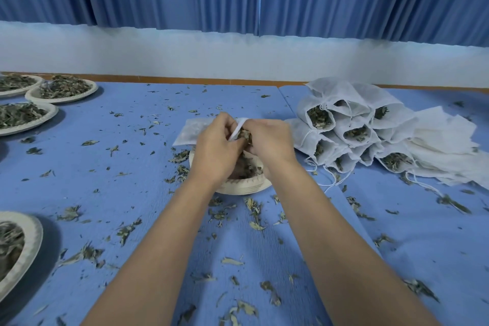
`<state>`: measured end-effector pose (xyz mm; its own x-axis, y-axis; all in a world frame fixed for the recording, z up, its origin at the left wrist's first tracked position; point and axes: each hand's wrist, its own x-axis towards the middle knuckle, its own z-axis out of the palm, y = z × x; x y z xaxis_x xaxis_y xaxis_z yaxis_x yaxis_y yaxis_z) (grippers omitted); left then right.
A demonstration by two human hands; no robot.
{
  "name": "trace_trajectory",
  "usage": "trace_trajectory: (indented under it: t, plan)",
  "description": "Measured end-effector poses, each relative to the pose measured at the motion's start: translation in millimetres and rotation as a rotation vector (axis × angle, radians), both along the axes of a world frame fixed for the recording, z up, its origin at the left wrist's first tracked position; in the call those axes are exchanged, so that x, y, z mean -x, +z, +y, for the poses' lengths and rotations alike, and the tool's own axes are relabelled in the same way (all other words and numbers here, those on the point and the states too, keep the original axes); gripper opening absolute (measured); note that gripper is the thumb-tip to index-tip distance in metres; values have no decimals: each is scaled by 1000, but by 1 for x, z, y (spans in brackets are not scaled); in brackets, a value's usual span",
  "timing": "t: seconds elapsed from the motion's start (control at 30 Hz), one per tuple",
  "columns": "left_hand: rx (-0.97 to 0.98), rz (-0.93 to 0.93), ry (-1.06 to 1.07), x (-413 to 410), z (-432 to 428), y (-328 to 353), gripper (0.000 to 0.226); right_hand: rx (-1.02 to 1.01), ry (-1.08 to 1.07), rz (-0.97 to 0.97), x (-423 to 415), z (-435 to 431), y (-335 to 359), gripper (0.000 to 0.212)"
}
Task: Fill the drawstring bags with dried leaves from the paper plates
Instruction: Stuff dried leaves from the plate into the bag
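Left hand [215, 147] pinches the mouth of the white drawstring bag [189, 131]; right hand [271, 140] clutches dried leaves [244, 134] there, above a centre-frame paper plate [242, 188]. Filled bags [344, 127] are piled at right.

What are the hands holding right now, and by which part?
Left hand grips the bag by its mouth rim; right hand pinches leaves at that mouth, over the plate.
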<state>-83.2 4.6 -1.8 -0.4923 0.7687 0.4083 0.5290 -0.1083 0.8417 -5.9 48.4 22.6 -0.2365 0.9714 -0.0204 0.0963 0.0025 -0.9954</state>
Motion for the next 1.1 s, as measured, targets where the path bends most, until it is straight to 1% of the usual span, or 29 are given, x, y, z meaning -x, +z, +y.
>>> trace_trajectory:
  t: [0.07,0.17,0.23,0.3,0.4,0.47,0.53,0.6,0.73,0.77,0.87,0.97,1.03,1.1]
  plan:
    - [-16,-20,38,2,1,0,30,64,38,2,0,0,8,23]
    - [-43,-68,53,3,3,1,29,166,110,35,-6,3,20,12]
    - [-52,-87,49,4,3,1,29,173,169,57,-10,6,22,11]
    - [-52,-96,55,5,3,2,30,97,228,13,-12,4,19,12]
    - [-77,-110,65,5,3,3,31,-75,283,-70,-10,-3,15,20]
    - [-95,-119,71,6,2,3,32,-132,304,-87,-9,-4,12,27]
    - [-82,-104,43,8,1,3,31,-165,279,-94,-8,-2,7,27]
    - [-35,-104,-19,10,1,3,28,-188,202,-83,-7,-1,4,22]
    - [8,-287,-153,7,-1,9,13,-248,106,-76,-5,-2,2,20]
    - [10,-304,-174,6,-1,10,12,-256,94,-85,-4,-1,1,20]
    - [25,-299,-200,5,-3,8,13,-263,55,-107,-3,-3,-2,20]
    - [66,-242,-194,4,-3,3,17,-252,31,-128,-2,-5,-8,23]
    - [80,-210,-164,5,-1,2,21,-292,10,-144,-3,-7,-9,23]
    - [59,-193,-126,7,0,3,21,-358,-23,-138,-3,-6,-8,18]
